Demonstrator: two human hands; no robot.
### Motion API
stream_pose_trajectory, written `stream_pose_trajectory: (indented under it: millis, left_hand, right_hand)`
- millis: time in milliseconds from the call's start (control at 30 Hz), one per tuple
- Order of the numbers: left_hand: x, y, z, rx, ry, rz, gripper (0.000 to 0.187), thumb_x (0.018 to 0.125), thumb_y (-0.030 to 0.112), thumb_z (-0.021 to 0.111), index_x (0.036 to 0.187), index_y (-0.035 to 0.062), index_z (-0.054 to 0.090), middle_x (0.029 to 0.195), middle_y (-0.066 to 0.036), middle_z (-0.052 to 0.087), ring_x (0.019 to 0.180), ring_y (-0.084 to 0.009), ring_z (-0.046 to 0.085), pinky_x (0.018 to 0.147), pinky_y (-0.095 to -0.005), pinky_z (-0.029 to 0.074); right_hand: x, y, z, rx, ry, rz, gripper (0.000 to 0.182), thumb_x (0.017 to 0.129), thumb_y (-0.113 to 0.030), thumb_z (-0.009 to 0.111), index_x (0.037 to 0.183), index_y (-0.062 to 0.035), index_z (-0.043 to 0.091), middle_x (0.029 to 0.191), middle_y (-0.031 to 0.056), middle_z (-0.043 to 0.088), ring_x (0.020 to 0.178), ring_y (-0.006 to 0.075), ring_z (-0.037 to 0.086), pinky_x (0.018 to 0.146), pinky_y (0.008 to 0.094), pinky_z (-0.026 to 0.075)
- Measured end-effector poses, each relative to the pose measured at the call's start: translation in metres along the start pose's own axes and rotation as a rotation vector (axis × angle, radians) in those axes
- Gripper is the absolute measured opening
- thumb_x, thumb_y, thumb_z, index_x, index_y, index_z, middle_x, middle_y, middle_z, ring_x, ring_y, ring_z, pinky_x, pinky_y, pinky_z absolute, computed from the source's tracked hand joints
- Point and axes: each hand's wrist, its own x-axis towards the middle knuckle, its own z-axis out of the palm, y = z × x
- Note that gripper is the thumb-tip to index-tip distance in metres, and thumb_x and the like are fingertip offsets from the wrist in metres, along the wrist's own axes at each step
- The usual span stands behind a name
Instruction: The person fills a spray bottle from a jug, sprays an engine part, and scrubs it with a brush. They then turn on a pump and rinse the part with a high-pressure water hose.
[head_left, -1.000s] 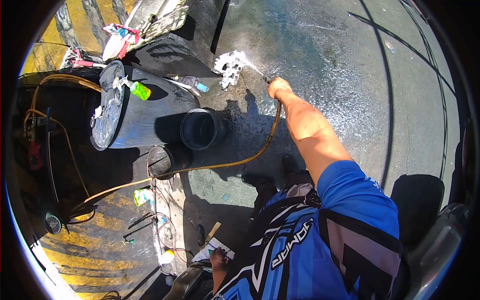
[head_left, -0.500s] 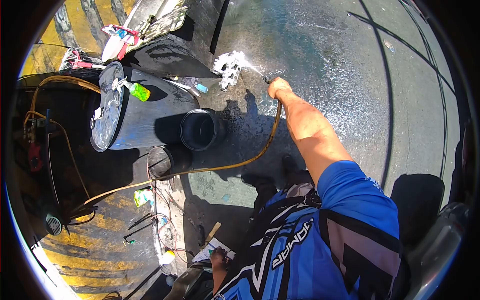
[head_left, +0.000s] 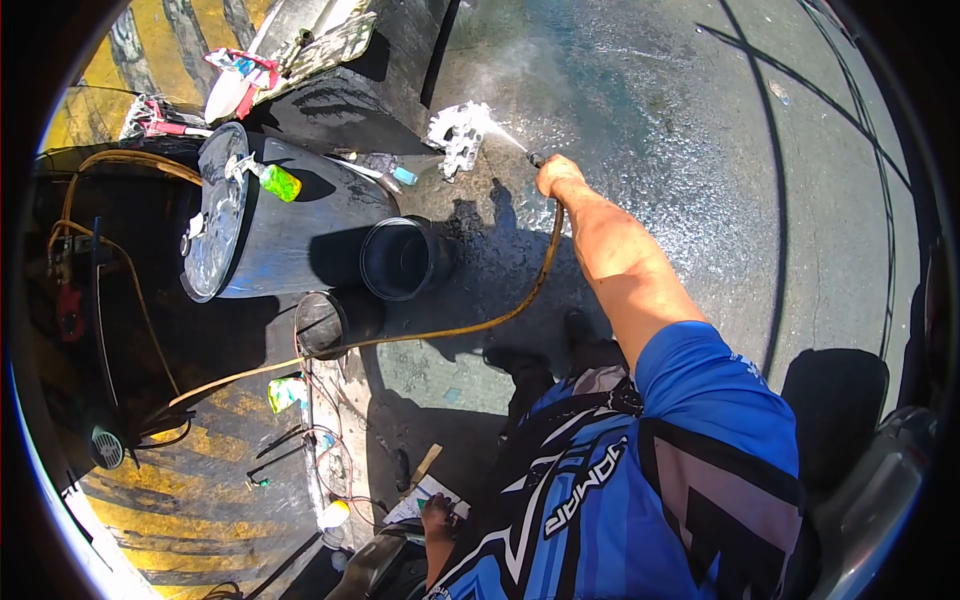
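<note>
My right hand (head_left: 560, 177) is closed around the dark spray nozzle (head_left: 536, 158) of a yellow-brown hose (head_left: 541, 275). From the nozzle a white jet of water goes left onto a pale, bright part with several round holes (head_left: 459, 139). That part lies on the wet ground by the corner of a concrete block; its exact kind is not clear. Low in the view, my left hand (head_left: 437, 516) is by my side, beside a white sheet (head_left: 425, 492). Its fingers are dark and too small to make out.
A big dark drum (head_left: 300, 225) with a green-yellow spray bottle (head_left: 280, 183) on it stands at left. A black bucket (head_left: 398, 259) and a smaller round container (head_left: 320, 325) are nearby. The hose runs across the ground before me. A concrete block (head_left: 345, 110) rises behind the drum.
The water jet looks wider, and more mist rises beyond the holed part. My right hand stays in nearly the same place, and so does my left.
</note>
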Motion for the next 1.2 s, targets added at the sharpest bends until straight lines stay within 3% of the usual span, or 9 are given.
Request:
stream_pose_trajectory:
  millis: [67,300,367,467,600,733,867,933,1200]
  left_hand:
    - [-0.001,0.003,-0.008,0.656,-0.016,0.315,0.025,0.078,0.01,0.063,0.101,0.0058,0.059,0.092,-0.006,0.065,0.082,-0.0228,0.066,0.065,-0.0374,0.053]
    - [-0.007,0.027,-0.006,0.165,-0.029,-0.019,0.046,0.054,0.002,0.076,0.097,0.0061,0.059,0.092,-0.008,0.066,0.085,-0.0253,0.065,0.073,-0.0353,0.053]
    - [-0.012,0.027,-0.011,0.579,-0.061,0.307,0.041,0.061,0.003,0.072,0.099,0.0047,0.058,0.094,-0.007,0.066,0.087,-0.0224,0.065,0.074,-0.0347,0.053]
    - [-0.013,0.03,-0.014,0.578,-0.106,0.28,0.028,0.077,0.012,0.063,0.103,0.0037,0.058,0.096,-0.006,0.066,0.088,-0.0198,0.064,0.068,-0.0358,0.051]
    - [-0.007,0.021,0.002,-0.384,0.023,-0.255,0.027,0.089,0.024,0.053,0.105,0.0042,0.059,0.091,-0.005,0.066,0.087,-0.0201,0.065,0.062,-0.0349,0.046]
    - [-0.004,0.014,0.002,-0.35,-0.012,-0.174,0.03,0.091,0.029,0.051,0.106,0.0043,0.059,0.091,-0.006,0.065,0.086,-0.0211,0.065,0.06,-0.0355,0.043]
    - [-0.007,0.009,-0.009,0.485,-0.021,0.409,0.03,0.084,0.023,0.063,0.106,0.0032,0.058,0.091,-0.007,0.066,0.084,-0.0226,0.065,0.06,-0.0369,0.047]
    - [-0.006,0.014,-0.006,0.11,0.012,0.099,0.036,0.075,0.016,0.069,0.106,0.0023,0.058,0.091,-0.007,0.067,0.084,-0.0228,0.066,0.064,-0.0356,0.049]
    - [-0.001,-0.01,0.0,0.356,-0.002,0.257,0.059,0.054,0.0,0.081,0.108,0.0009,0.056,0.093,-0.009,0.067,0.085,-0.0233,0.066,0.071,-0.0333,0.053]
  right_hand:
    - [-0.002,-0.001,-0.001,0.003,0.0,-0.001,0.035,0.078,-0.013,0.055,0.11,-0.0051,0.068,0.116,0.0192,0.064,0.114,0.0335,0.059,0.094,0.0377,0.049]
    - [0.003,0.003,0.003,-0.022,0.012,-0.011,0.036,0.078,-0.015,0.055,0.11,-0.0049,0.068,0.116,0.0192,0.064,0.114,0.0322,0.059,0.094,0.0377,0.049]
    - [0.002,0.002,0.003,-0.044,0.009,-0.029,0.036,0.078,-0.015,0.054,0.11,-0.0044,0.068,0.116,0.0194,0.064,0.114,0.0322,0.059,0.094,0.0376,0.049]
    - [0.005,0.004,0.003,-0.032,-0.004,-0.019,0.035,0.078,-0.014,0.054,0.109,-0.0032,0.068,0.116,0.0198,0.064,0.113,0.0323,0.059,0.094,0.0375,0.049]
    - [0.024,0.008,0.019,-0.063,-0.022,-0.05,0.035,0.079,-0.014,0.053,0.108,-0.0025,0.068,0.115,0.0201,0.064,0.113,0.0319,0.06,0.093,0.0376,0.049]
    - [0.016,0.004,0.013,-0.121,-0.021,-0.097,0.034,0.079,-0.014,0.053,0.108,-0.0029,0.068,0.114,0.0204,0.064,0.112,0.0315,0.06,0.093,0.0376,0.049]
    - [0.015,0.002,0.014,-0.15,-0.066,-0.076,0.033,0.077,-0.013,0.053,0.104,-0.0038,0.07,0.112,0.0202,0.065,0.11,0.0305,0.061,0.092,0.0369,0.05]
    - [0.024,0.002,0.02,-0.269,-0.133,-0.137,0.032,0.076,-0.012,0.054,0.101,-0.0042,0.071,0.11,0.0199,0.066,0.109,0.03,0.062,0.091,0.0365,0.05]
    - [0.025,0.002,0.028,-0.285,-0.093,-0.196,0.031,0.072,-0.008,0.056,0.099,-0.0047,0.072,0.107,0.0193,0.067,0.107,0.0305,0.063,0.089,0.0359,0.051]
